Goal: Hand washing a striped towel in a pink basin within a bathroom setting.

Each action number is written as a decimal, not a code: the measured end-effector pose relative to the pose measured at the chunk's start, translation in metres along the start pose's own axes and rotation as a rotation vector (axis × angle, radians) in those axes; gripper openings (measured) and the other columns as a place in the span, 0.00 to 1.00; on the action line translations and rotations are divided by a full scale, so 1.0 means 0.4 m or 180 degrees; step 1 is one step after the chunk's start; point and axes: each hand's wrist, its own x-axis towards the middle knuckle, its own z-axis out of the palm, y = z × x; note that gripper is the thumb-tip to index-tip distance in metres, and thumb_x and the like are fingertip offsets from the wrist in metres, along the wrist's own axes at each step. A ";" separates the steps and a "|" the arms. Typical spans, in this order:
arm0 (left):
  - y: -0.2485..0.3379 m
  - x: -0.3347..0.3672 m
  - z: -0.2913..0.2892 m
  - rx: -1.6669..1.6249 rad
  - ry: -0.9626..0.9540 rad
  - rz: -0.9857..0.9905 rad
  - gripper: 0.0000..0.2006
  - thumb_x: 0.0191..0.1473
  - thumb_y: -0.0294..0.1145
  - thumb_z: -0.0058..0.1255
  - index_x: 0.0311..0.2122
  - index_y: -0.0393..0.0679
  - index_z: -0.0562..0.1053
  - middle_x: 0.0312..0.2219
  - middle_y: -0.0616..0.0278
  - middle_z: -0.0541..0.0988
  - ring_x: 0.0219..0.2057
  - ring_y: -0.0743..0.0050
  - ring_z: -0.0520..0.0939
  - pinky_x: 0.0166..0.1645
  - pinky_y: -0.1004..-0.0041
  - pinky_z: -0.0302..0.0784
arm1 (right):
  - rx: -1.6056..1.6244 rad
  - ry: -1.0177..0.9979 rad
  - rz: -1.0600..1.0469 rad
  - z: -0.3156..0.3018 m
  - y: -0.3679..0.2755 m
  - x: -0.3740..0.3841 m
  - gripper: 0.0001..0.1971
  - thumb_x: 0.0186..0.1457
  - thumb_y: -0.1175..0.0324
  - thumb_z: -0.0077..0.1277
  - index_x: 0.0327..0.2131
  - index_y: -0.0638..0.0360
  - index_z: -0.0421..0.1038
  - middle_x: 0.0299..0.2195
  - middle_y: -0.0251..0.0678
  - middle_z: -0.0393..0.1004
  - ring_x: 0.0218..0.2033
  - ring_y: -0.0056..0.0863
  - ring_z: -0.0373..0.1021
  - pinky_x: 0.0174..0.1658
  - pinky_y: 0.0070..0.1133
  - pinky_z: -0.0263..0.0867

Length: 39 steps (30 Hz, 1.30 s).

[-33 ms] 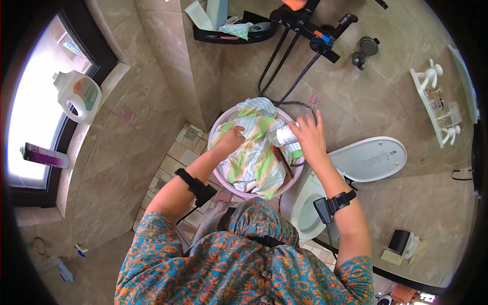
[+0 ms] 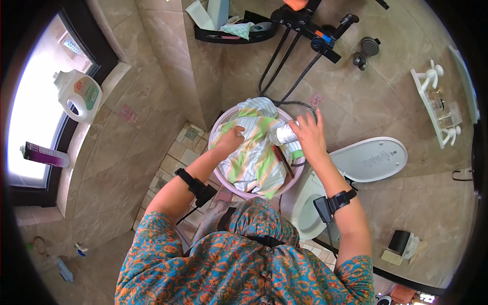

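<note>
A: From where I stand, the right hand (image 2: 311, 133) grips the bottle (image 2: 286, 134), clear with a white label, tilted over the striped cloth (image 2: 250, 160) heaped in the pink tub (image 2: 217, 175)

B: And the left hand (image 2: 232, 140)?

A: Curled over the cloth, thumb and fingers close together; I can't tell whether it pinches a fold or something small

B: It looks like pouring to me, though I see no liquid. How would you do it well?

A: I'd keep the neck low, tip slowly and move along the folds so no single patch gets it all. The left hand could spread the cloth to meet the flow

B: What's in the way?

A: A reddish-brown stick-like thing (image 2: 281, 159) lies just below the bottle, on the cloth's right side; I'd pour clear of it. The black hose (image 2: 297, 103) loops behind the tub, so I'd mind the knuckles there. The toilet (image 2: 306, 216) crowds the right, its lid (image 2: 367, 158) beyond the right forearm

B: And on the window side?

A: A white jug (image 2: 84, 96) and a purple can (image 2: 48, 156), both well apart from the hands
</note>
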 end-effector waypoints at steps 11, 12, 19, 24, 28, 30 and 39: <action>0.019 -0.066 -0.029 -0.0912 -0.0145 -0.0336 0.20 0.52 0.37 0.53 0.47 0.37 0.66 0.30 0.61 0.76 0.26 0.75 0.77 0.27 0.75 0.69 | 0.0022 0.0259 0.0334 -0.007 0.034 0.068 0.12 0.48 0.70 0.46 0.38 0.46 0.72 0.36 0.28 0.68 0.45 0.32 0.64 0.61 0.43 0.45; 0.013 -0.067 -0.035 -0.0945 -0.0102 -0.0369 0.20 0.52 0.38 0.53 0.46 0.38 0.67 0.30 0.61 0.76 0.26 0.76 0.76 0.26 0.75 0.69 | 0.0056 0.0277 0.0407 -0.010 0.038 0.068 0.11 0.48 0.70 0.46 0.36 0.47 0.72 0.36 0.28 0.68 0.45 0.32 0.64 0.61 0.43 0.45; 0.002 -0.070 -0.048 -0.1098 -0.0134 -0.0425 0.19 0.51 0.40 0.54 0.43 0.38 0.68 0.32 0.60 0.76 0.24 0.76 0.76 0.26 0.74 0.69 | 0.0066 0.0387 0.0381 -0.014 0.060 0.036 0.13 0.48 0.70 0.46 0.39 0.46 0.72 0.36 0.31 0.68 0.47 0.34 0.64 0.61 0.44 0.45; -0.001 -0.074 -0.039 -0.1194 -0.0285 -0.0460 0.18 0.51 0.39 0.54 0.44 0.40 0.69 0.29 0.62 0.76 0.24 0.77 0.76 0.27 0.74 0.69 | -0.0076 0.0045 0.0160 -0.038 0.041 0.025 0.18 0.47 0.72 0.46 0.44 0.46 0.71 0.41 0.34 0.69 0.50 0.36 0.63 0.62 0.45 0.42; 0.020 -0.080 -0.023 -0.1078 -0.0270 -0.0336 0.20 0.51 0.39 0.53 0.48 0.42 0.69 0.29 0.63 0.75 0.25 0.77 0.76 0.27 0.74 0.69 | -0.0012 0.0090 0.0181 -0.044 0.030 0.019 0.17 0.48 0.72 0.45 0.43 0.46 0.71 0.41 0.33 0.69 0.50 0.35 0.63 0.62 0.45 0.42; 0.031 -0.082 -0.018 -0.0987 -0.0330 -0.0215 0.23 0.51 0.39 0.53 0.50 0.41 0.68 0.28 0.62 0.75 0.25 0.77 0.75 0.27 0.75 0.69 | 0.0119 0.0105 0.0162 -0.047 0.025 0.019 0.16 0.48 0.71 0.44 0.42 0.46 0.72 0.40 0.31 0.69 0.49 0.35 0.63 0.62 0.44 0.42; 0.031 -0.079 -0.017 -0.1047 -0.0319 -0.0347 0.20 0.52 0.37 0.51 0.50 0.41 0.69 0.30 0.62 0.76 0.24 0.78 0.75 0.27 0.76 0.69 | 0.0407 0.0287 0.0205 -0.045 -0.017 0.040 0.15 0.48 0.72 0.44 0.40 0.46 0.72 0.37 0.31 0.69 0.47 0.34 0.64 0.61 0.44 0.44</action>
